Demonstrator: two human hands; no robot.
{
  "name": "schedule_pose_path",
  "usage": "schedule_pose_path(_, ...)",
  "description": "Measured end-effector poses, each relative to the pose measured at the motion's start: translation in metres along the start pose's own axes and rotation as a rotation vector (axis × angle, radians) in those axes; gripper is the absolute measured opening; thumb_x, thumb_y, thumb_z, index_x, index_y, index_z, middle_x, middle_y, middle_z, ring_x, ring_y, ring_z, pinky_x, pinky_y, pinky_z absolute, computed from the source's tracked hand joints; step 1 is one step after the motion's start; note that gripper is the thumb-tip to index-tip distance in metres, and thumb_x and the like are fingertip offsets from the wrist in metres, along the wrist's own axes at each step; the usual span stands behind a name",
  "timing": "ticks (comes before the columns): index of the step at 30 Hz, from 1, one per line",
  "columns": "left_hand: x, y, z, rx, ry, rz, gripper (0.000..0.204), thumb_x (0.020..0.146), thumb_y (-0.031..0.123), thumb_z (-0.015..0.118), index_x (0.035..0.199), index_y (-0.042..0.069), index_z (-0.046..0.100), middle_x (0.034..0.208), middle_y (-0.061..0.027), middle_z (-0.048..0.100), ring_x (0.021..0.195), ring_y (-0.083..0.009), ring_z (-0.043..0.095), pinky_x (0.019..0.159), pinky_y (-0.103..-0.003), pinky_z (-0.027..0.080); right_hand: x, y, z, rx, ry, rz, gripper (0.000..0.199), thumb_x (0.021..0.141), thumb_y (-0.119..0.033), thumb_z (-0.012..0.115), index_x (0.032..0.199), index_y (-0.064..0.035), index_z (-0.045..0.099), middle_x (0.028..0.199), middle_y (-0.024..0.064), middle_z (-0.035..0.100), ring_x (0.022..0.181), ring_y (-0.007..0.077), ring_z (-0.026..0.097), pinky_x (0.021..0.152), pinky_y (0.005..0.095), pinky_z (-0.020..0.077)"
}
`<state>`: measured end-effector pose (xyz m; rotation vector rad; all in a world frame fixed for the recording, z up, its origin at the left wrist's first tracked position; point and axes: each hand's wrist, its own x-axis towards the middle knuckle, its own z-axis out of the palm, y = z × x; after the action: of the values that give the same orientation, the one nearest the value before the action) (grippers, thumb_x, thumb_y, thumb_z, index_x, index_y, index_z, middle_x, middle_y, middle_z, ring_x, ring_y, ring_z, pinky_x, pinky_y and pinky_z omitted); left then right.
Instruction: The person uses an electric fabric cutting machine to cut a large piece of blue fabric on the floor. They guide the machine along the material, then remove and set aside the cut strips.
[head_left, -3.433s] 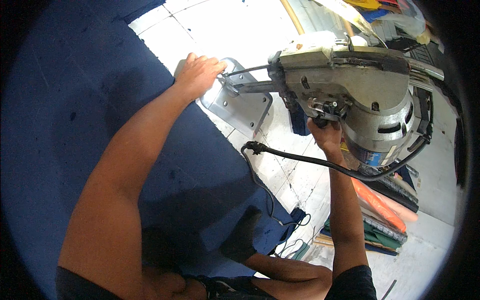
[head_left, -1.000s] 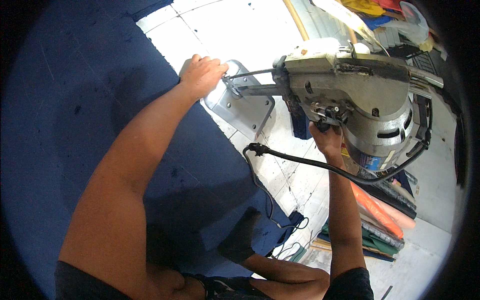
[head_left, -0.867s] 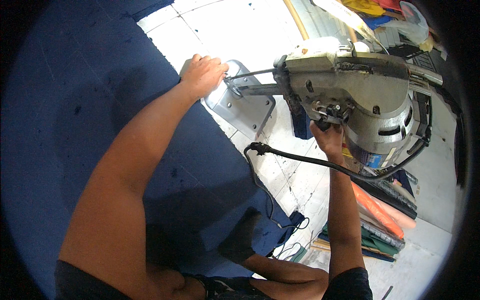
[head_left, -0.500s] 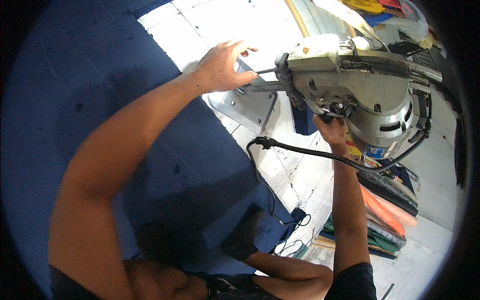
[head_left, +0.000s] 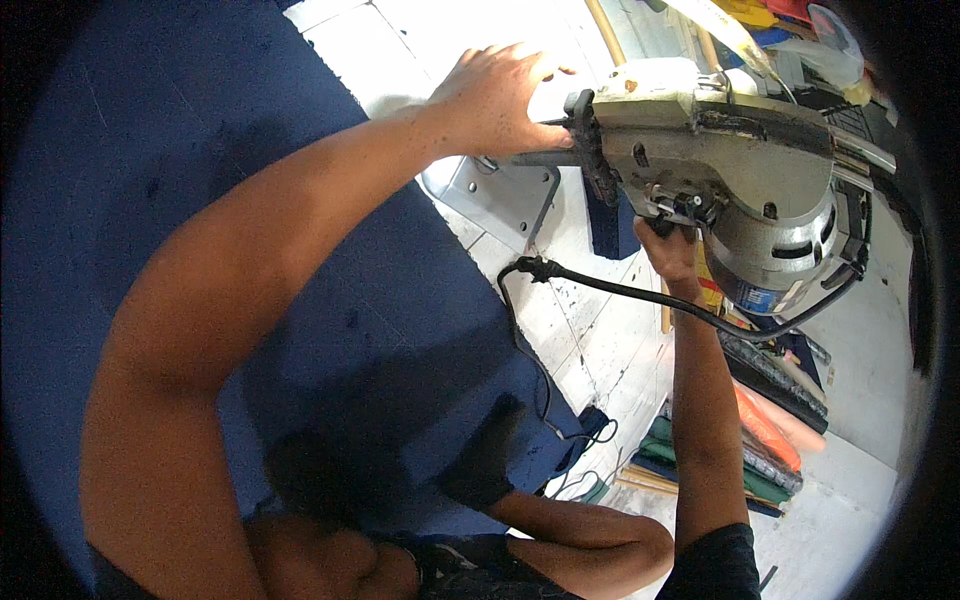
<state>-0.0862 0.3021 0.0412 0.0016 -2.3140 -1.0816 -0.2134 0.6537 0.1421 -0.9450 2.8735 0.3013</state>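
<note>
Head view: right hand (head_left: 672, 252) holds the black handle (head_left: 656, 226) of a grey metal motor machine (head_left: 740, 160); its flat silver base plate (head_left: 495, 203) is over white tiles (head_left: 590, 335), beside navy cloth (head_left: 380, 290). Left hand (head_left: 488, 108) spreads wide near the dark front guard (head_left: 600, 168). Best is firm grip and level plate.

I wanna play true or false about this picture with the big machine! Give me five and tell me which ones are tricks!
1. The right hand is holding the machine. True.
2. The big cloth is yellow. False: it is dark blue.
3. A black cable runs to the machine. True.
4. The left hand is flat on the cloth. False: it is up by the machine, fingers spread.
5. The metal plate is perfectly round. False: it has straight sides and rounded corners.
</note>
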Motion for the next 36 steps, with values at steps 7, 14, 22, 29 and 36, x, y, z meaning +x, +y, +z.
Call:
schedule_pose_path(7,0.009,0.005,0.006,0.022,0.029,0.074,0.065,0.074,0.052,0.075,0.129,0.022,0.06,0.117,-0.013,0.064,0.115,-0.0311,0.059,0.097,-0.051,0.042,-0.006,0.018,-0.002,-0.027,0.044,-0.013,0.066,0.083,-0.049,0.069,0.13,-0.0054,0.056,0.132,0.0219,0.056,0.124,0.0388,0.051,0.107,0.0458,0.0367)
schedule_pose_path(14,0.008,0.004,-0.001,0.022,-0.057,0.024,0.063,0.07,0.052,0.077,0.126,0.025,0.063,0.117,-0.0084,0.065,0.119,-0.0296,0.056,0.099,-0.057,0.038,0.0,-0.016,-0.015,0.001,-0.015,0.022,0.063,0.083,-0.05,0.067,0.131,-0.0107,0.057,0.135,0.0167,0.057,0.127,0.0361,0.051,0.111,0.0438,0.035)
schedule_pose_path(22,0.009,0.003,0.001,0.009,-0.066,0.01,0.066,0.071,0.054,0.075,0.127,0.023,0.061,0.12,-0.0112,0.062,0.122,-0.0304,0.054,0.101,-0.059,0.036,0.002,-0.012,-0.016,-0.039,-0.042,0.008,0.063,0.086,-0.047,0.069,0.135,-0.0107,0.053,0.138,0.0149,0.055,0.131,0.034,0.048,0.111,0.0443,0.0343)
schedule_pose_path(29,0.009,0.001,0.005,0.011,-0.027,-0.004,0.072,0.069,0.055,0.075,0.132,0.024,0.057,0.124,-0.0115,0.06,0.123,-0.0322,0.053,0.101,-0.058,0.036,0.0,-0.029,-0.02,0.108,-0.051,-0.102,0.059,0.09,-0.045,0.065,0.14,-0.0158,0.051,0.141,0.0126,0.053,0.135,0.0314,0.043,0.116,0.0427,0.028)
schedule_pose_path(36,-0.007,-0.016,-0.004,0.043,-0.21,-0.052,0.068,0.07,0.044,0.075,0.13,0.017,0.058,0.122,-0.0123,0.061,0.118,-0.0316,0.056,0.098,-0.054,0.04,-0.001,-0.013,-0.012,0.048,-0.004,-0.078,0.061,0.088,-0.046,0.066,0.137,-0.0127,0.053,0.139,0.0147,0.055,0.132,0.0334,0.047,0.113,0.0427,0.0323)
